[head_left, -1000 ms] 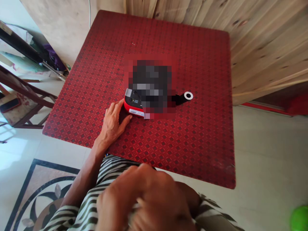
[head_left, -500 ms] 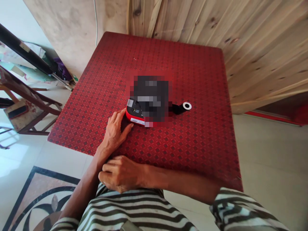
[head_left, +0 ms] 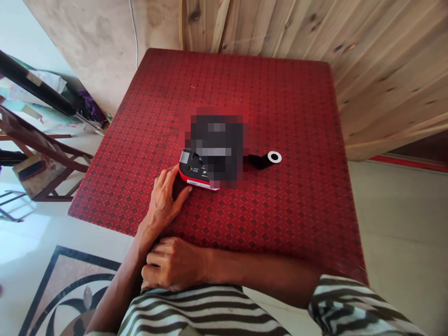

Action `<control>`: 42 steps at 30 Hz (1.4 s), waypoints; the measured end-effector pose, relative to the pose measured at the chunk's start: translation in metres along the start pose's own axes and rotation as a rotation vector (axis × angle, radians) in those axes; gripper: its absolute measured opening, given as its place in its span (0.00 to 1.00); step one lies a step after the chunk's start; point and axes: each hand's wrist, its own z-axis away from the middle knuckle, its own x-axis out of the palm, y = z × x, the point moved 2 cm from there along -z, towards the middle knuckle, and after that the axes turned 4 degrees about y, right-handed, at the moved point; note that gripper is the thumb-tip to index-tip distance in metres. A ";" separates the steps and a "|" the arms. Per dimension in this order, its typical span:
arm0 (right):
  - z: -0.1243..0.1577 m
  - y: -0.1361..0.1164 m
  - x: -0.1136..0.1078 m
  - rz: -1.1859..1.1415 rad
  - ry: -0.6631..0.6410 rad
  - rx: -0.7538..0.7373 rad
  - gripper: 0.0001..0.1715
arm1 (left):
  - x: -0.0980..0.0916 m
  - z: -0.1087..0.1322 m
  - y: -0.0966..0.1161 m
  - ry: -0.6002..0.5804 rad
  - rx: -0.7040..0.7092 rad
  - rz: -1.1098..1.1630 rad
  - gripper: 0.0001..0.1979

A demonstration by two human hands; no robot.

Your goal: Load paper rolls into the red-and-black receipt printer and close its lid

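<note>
A black device with a red lower rim [head_left: 194, 169] lies near the middle of the table, much of it blurred into blocks. My left hand [head_left: 164, 198] is at its near left corner, fingers stretched along the left side and thumb by the front edge. It is open and not wrapped round the device. From the device's right side a black piece reaches out, ending in a white ring [head_left: 275, 157] with a dark centre. Curled closed, my right hand [head_left: 173, 263] rests at the near table edge beside my left forearm. Nothing shows in it, though its palm is hidden.
The table [head_left: 280, 214] has a red, diamond-patterned top. Behind it stands a wooden plank wall [head_left: 273, 28]. A brown wooden chair [head_left: 38, 149] is on the left, near a black pole [head_left: 42, 86]. Pale floor tiles [head_left: 406, 224] lie on the right.
The camera view has shifted slightly, so the table and device sit a little lower in the picture. Both hands keep practically the same places and poses.
</note>
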 end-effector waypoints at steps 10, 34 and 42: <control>0.004 0.002 0.002 -0.082 -0.177 0.141 0.18 | -0.003 0.001 0.000 -0.011 -0.049 0.037 0.27; 0.000 0.005 -0.005 -0.046 -0.198 0.120 0.14 | -0.035 -0.018 0.009 0.119 0.219 -0.129 0.31; 0.002 0.006 -0.003 -0.060 -0.251 0.132 0.11 | -0.047 -0.029 -0.002 0.017 0.343 -0.225 0.31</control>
